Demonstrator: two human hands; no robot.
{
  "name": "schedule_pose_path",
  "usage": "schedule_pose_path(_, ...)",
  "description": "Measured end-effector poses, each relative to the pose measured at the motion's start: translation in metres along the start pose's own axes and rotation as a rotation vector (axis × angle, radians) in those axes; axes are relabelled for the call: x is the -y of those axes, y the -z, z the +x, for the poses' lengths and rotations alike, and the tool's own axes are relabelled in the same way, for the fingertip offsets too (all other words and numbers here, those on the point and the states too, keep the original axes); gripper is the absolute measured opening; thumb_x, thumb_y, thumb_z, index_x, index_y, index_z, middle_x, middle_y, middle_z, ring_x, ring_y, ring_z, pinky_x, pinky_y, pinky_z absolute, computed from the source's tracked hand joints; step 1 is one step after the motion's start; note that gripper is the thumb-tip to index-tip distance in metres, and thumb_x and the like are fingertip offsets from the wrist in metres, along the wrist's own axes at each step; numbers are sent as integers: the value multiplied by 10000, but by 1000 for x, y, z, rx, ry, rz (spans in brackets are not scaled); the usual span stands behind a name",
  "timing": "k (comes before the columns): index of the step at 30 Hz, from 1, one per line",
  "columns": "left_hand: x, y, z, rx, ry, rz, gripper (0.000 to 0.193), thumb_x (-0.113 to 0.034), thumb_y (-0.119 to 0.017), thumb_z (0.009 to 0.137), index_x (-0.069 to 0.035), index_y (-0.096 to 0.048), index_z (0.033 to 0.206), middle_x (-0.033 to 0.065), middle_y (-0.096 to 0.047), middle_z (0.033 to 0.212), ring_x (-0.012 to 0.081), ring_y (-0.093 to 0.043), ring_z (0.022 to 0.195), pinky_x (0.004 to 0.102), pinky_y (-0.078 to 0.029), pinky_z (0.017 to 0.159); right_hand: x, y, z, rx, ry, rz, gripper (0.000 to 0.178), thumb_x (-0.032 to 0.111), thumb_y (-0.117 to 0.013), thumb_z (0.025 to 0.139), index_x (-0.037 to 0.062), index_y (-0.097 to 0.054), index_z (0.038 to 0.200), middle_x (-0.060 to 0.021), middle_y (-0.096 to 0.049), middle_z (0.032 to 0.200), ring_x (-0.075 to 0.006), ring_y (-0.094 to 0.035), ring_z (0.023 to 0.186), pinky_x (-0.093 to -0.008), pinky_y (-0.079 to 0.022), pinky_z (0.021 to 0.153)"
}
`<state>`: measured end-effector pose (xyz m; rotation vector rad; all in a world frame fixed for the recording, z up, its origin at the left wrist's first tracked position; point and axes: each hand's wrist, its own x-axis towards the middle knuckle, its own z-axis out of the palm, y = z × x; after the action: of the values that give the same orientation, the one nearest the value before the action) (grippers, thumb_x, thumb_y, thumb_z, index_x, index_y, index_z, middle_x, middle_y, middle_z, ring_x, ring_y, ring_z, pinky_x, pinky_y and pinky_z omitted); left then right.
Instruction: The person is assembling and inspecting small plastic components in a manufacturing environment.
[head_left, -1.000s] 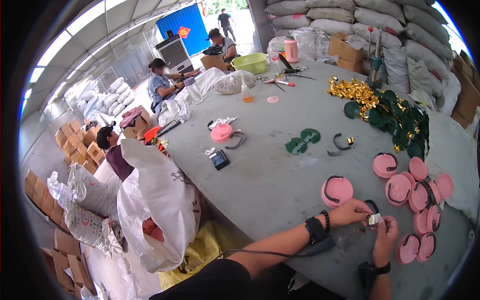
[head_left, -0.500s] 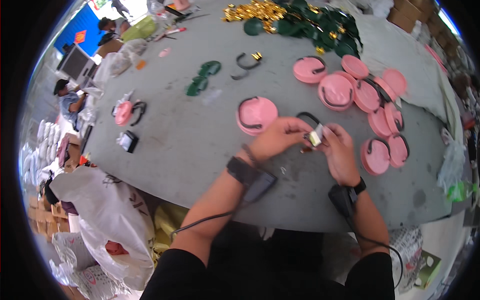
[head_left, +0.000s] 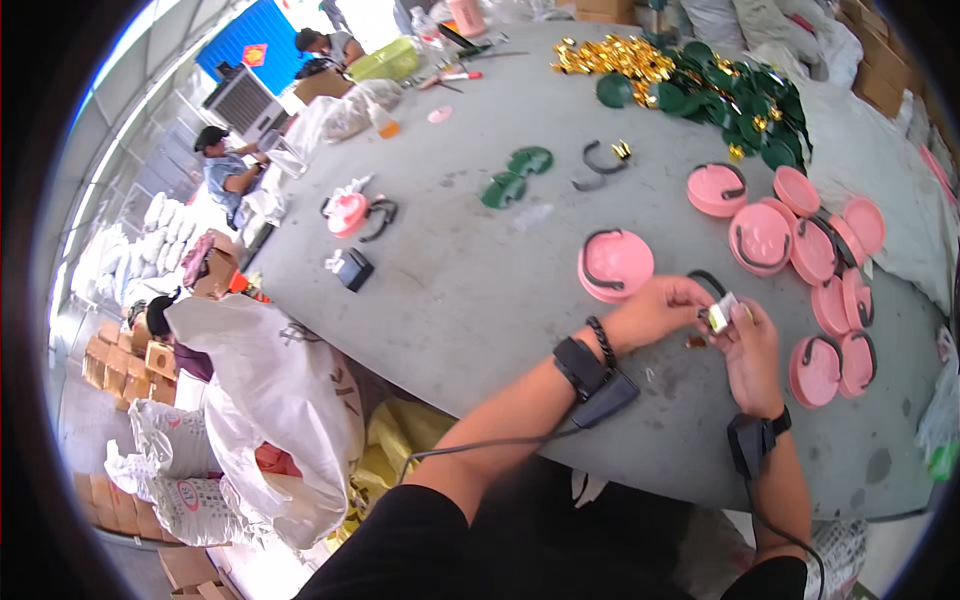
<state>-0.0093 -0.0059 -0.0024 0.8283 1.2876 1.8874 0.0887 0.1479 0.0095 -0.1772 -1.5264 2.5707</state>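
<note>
My left hand (head_left: 662, 310) and my right hand (head_left: 752, 352) meet over the table, fingers closed around a black curved headband (head_left: 708, 281). A small white and yellowish piece (head_left: 721, 313) sits at the band between my fingertips; its exact kind is unclear. A small brown bit (head_left: 695, 342) lies just below the fingers. Left of my left hand is a round pink case (head_left: 632, 262) with a dark band on it. More pink cases (head_left: 765, 238), several with dark bands, lie beyond and to the right of my right hand.
At the far side lie gold shiny bows (head_left: 615, 58) and a pile of dark green pieces (head_left: 735, 105). Two green pieces (head_left: 515, 178), a loose band (head_left: 600, 165) and a small black box (head_left: 354, 270) are on the table. A white sack (head_left: 260, 400) stands at its left edge.
The view has turned, so the table and everything on it sit further right and lower. Both hands stay together on the headband and the small piece, with little other movement.
</note>
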Motion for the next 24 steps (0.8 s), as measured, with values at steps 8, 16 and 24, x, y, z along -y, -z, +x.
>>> schedule_pose_path(8, 8, -1, 1, -21, -63, 147, 170, 26, -535, 848, 6, -562, 1015, 31, -617, 943, 89, -586, 874, 243, -481, 797, 2, 0, -2, -102, -37, -67, 188, 137, -529, 902, -22, -536, 1002, -75, -614, 870, -117, -604, 737, -233, -512, 652)
schedule_pose_path(16, 0, -5, -2, -77, -142, 406, 202, 29, -562, 820, -14, -580, 1017, 32, -614, 950, 96, -580, 885, 257, -471, 816, 6, 0, -2, -138, -76, -78, 193, 149, -554, 888, -2, -535, 1007, -82, -625, 874, -121, -614, 719, -226, -501, 618)
schedule_pose_path(24, -2, -4, -3, -35, -132, 401, 212, 20, -584, 807, -24, -557, 1012, 10, -597, 925, 79, -571, 849, 240, -468, 774, 7, 1, -1, -91, -72, -99, 221, 142, -567, 876, -41, -544, 996, -100, -628, 869, -124, -621, 710, -228, -522, 626)
